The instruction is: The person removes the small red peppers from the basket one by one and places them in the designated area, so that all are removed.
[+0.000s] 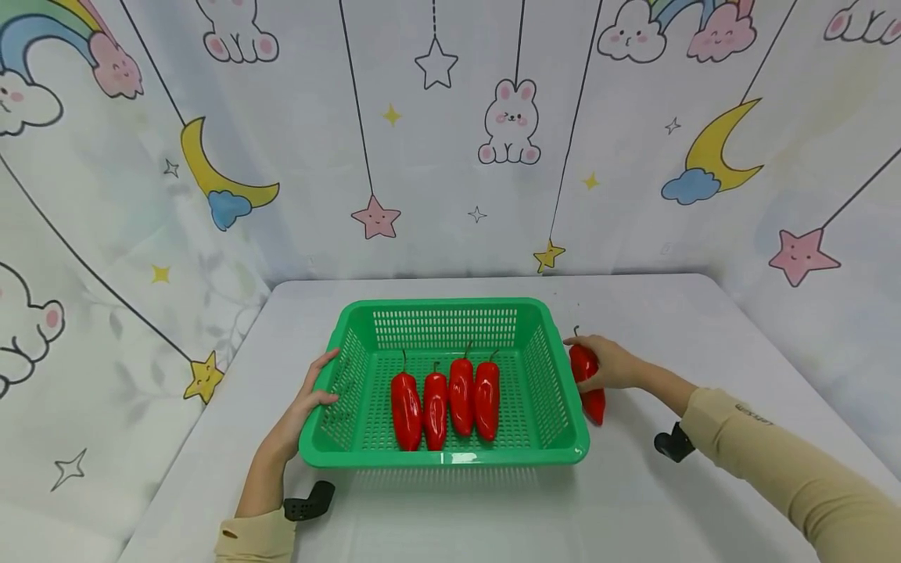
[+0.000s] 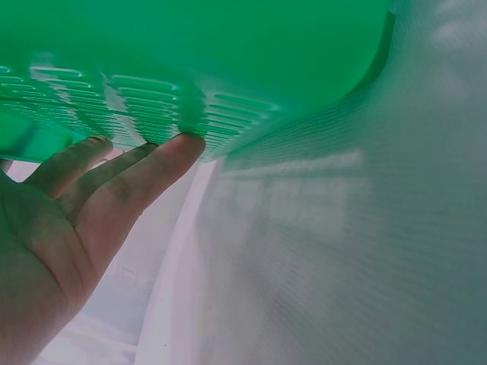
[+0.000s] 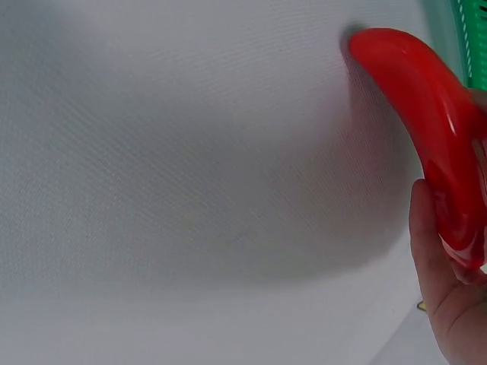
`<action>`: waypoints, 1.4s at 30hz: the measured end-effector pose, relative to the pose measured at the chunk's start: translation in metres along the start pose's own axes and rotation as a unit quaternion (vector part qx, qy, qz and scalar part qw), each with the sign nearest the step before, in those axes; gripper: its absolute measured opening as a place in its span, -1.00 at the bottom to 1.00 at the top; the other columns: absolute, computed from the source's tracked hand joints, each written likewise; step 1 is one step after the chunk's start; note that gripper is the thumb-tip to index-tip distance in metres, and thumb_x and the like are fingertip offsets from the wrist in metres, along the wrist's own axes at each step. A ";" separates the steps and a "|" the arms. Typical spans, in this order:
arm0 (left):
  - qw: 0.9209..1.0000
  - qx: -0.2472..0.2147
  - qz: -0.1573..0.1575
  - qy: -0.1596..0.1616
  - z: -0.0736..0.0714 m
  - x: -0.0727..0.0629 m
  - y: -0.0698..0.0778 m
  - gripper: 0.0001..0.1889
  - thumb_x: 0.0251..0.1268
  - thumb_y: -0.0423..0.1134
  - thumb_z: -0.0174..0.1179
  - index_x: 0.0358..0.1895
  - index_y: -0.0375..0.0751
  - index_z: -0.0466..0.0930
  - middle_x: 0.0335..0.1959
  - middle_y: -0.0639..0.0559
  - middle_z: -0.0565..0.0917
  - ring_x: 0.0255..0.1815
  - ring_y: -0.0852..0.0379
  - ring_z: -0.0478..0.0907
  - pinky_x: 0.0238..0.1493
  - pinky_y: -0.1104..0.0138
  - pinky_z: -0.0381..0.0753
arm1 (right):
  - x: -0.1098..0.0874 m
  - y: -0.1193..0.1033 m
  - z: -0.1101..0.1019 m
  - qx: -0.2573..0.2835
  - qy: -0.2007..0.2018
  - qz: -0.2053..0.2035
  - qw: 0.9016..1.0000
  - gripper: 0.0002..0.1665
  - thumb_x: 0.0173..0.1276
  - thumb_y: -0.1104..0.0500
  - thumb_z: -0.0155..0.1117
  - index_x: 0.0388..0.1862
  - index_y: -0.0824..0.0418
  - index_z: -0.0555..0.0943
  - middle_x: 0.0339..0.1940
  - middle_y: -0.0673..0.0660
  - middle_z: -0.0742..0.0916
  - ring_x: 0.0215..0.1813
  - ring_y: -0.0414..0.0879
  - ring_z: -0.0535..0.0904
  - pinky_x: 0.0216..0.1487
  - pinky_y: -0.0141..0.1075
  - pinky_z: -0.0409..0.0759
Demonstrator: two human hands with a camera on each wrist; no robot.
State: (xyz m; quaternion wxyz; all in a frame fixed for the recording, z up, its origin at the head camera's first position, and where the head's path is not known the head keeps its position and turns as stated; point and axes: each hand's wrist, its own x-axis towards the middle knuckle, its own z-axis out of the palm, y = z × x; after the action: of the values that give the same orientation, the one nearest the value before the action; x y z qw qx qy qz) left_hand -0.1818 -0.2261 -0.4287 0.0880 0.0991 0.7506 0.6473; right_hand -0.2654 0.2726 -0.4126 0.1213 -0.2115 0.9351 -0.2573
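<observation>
At nine o'clock on the green basket (image 1: 380,459), our left hand (image 1: 303,405) lays nearly straight fingers against its side, uncurled; light, steady pressure should do. Mid-dial, four peppers (image 1: 461,397) lie stems toward twelve. Just outside the rim at three, our right hand (image 1: 611,362) pinches a fifth red pepper (image 1: 583,363); slick-looking skin, we judge, wants a firm mid-body hold.

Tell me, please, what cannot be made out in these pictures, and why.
Head view: part of the held pepper, hidden by the right hand.
Head view: lettering on the right sleeve, too small to read.
Left wrist view: the inside of the basket, hidden by its wall.
Left wrist view: part of the left hand, beyond the left edge.
Right wrist view: part of the right hand, beyond the right edge.
</observation>
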 end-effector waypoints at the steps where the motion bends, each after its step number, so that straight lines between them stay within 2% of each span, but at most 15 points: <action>1: 1.000 -0.001 -0.001 0.000 0.000 0.000 0.000 -0.26 0.14 -0.29 -0.19 0.44 0.08 -0.19 0.43 -0.11 -0.27 0.31 -0.19 -0.10 0.03 0.09 0.19 | 0.000 0.001 0.001 -0.002 0.000 0.002 1.000 -0.11 -0.04 0.15 0.45 0.27 0.32 0.28 0.02 0.31 0.49 0.02 0.21 0.40 -0.24 -0.11 0.57; 13: 1.000 -0.013 -0.005 -0.004 0.001 0.000 -0.001 -0.25 0.12 -0.30 -0.19 0.44 0.06 -0.20 0.42 -0.13 -0.23 0.28 -0.18 -0.04 0.03 0.11 0.22 | 0.003 0.004 0.008 -0.014 -0.008 0.016 1.000 -0.04 -0.07 0.08 0.48 0.28 0.35 0.26 0.02 0.36 0.47 0.01 0.23 0.41 -0.25 -0.10 0.57; 24: 1.000 -0.005 -0.006 -0.002 0.001 0.000 0.001 -0.26 0.14 -0.29 -0.18 0.44 0.09 -0.19 0.43 -0.11 -0.26 0.30 -0.19 -0.05 0.03 0.09 0.21 | 0.005 0.006 0.013 -0.027 -0.011 0.020 0.999 -0.09 0.00 0.10 0.41 0.28 0.41 0.25 0.04 0.39 0.44 0.00 0.22 0.41 -0.23 -0.09 0.56; 32: 1.000 0.000 -0.008 0.002 0.001 0.001 0.000 -0.26 0.13 -0.28 -0.18 0.44 0.09 -0.18 0.43 -0.10 -0.26 0.30 -0.18 -0.06 0.03 0.09 0.20 | 0.005 0.007 0.013 -0.037 -0.010 0.012 0.999 -0.10 0.02 0.08 0.40 0.28 0.41 0.25 0.03 0.39 0.45 -0.02 0.20 0.42 -0.24 -0.10 0.57; 42: 1.000 0.000 -0.010 0.006 0.001 0.001 -0.001 -0.25 0.12 -0.29 -0.18 0.44 0.09 -0.18 0.42 -0.12 -0.24 0.29 -0.18 -0.05 0.02 0.11 0.21 | 0.002 0.006 0.012 -0.039 -0.005 0.007 0.999 -0.10 0.07 0.02 0.35 0.32 0.35 0.21 0.11 0.45 0.38 0.05 0.28 0.36 -0.22 -0.05 0.56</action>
State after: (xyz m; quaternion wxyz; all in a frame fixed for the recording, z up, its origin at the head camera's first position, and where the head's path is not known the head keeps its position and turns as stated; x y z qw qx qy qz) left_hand -0.1823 -0.2256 -0.4301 0.0895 0.0876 0.7519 0.6472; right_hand -0.2651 0.2712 -0.4255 0.1190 -0.2109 0.9452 -0.2191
